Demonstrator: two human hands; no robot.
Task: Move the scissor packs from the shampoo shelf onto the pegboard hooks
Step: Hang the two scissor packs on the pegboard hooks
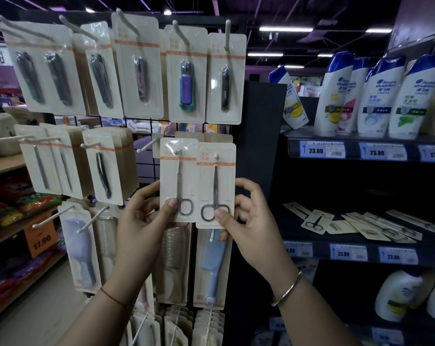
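Note:
Two scissor packs hang side by side on pegboard hooks in the middle row. My left hand [146, 216] pinches the lower edge of the left scissor pack [178, 176], thumb on its front. My right hand [249, 221] pinches the bottom of the right scissor pack [216, 183] the same way. Each pack's hole sits over a white hook tip [178, 151]. Several more scissor packs [356, 224] lie flat on the dark shelf at the right, under the shampoo bottles [376, 96].
The pegboard [146, 126] carries nail clipper packs above, tweezer packs at the left and comb and brush packs below. One bare hook [146, 146] sticks out left of the scissors. Price tags line the shelf edges. More bottles stand low at the right.

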